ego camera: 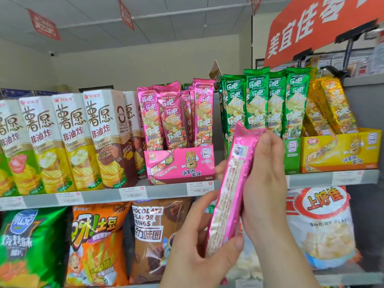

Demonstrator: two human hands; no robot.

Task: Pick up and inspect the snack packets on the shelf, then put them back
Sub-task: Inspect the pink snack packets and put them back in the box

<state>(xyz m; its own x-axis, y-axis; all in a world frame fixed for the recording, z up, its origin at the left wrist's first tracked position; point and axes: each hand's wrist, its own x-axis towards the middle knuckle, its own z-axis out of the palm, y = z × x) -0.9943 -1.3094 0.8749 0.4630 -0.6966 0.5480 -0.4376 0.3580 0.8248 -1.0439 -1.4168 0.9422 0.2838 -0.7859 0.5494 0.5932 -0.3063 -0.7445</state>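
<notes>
A long pink snack packet (229, 188) is held upright and tilted in front of the shelf, its printed back side facing me. My left hand (197, 244) grips its lower end, thumb across the bottom edge. My right hand (264, 179) grips its upper half from the right, thumb near the top. On the upper shelf behind stands a pink display box (179, 165) with several matching pink packets (170, 117) upright in it.
Green packets (264, 102) and yellow packets (330, 109) stand in boxes to the right. Tall chip cartons (68, 140) fill the shelf's left. Below hang large bags: green (29, 246), orange (97, 244), brown (153, 235), white shrimp flakes (324, 225). A red sign (311, 28) hangs above right.
</notes>
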